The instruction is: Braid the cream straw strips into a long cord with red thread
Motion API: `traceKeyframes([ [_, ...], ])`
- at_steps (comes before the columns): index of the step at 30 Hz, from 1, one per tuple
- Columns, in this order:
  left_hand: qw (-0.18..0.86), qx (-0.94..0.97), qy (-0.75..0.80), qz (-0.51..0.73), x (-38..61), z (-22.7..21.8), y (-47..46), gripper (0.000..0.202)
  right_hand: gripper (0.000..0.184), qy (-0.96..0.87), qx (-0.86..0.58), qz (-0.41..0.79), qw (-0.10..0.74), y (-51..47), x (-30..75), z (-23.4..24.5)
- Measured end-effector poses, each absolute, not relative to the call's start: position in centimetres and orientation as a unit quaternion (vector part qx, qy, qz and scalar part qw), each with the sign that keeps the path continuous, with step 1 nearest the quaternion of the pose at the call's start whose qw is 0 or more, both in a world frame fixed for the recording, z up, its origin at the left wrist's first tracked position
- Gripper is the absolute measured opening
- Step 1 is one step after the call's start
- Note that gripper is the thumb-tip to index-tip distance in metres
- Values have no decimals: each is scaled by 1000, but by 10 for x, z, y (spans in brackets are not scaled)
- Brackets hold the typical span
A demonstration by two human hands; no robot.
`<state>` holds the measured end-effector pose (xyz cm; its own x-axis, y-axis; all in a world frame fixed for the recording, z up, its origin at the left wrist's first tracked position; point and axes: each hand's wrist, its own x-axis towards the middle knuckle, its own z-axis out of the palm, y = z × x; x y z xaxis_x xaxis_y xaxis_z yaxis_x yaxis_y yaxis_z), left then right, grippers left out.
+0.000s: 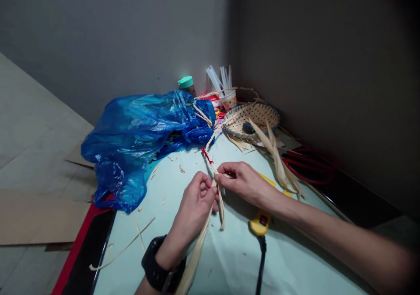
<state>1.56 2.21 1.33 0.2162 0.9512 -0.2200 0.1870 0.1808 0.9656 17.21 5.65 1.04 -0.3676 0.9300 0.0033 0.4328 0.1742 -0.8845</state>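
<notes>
Pale strips of dried plant fibre, like corn husk, run from the lower edge up between my two hands. A red cord is tied around their far end. My left hand, below a black wristwatch, pinches the strips between thumb and fingers. Just above it, my right hand grips the strips near the red cord with thumb and forefinger. One short loose end hangs down between the hands.
A blue plastic bag lies at the left. Behind are a woven basket, a paper cup with clear sticks and a green-lidded jar. A yellow corded tool lies beneath my right forearm; more husk strips lie right.
</notes>
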Motion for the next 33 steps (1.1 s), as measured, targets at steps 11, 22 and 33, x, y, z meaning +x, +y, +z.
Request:
traceKeyframes([
  [11,702,372,462,394,11,12,23,19,25,-707,-460,442,306,56,173,7],
  [22,642,381,534,397,9,11,26,24,29,-697,-448,493,266,54,171,9],
  [33,541,507,581,336,6,22,24,13,29,-718,-413,507,238,59,174,5],
])
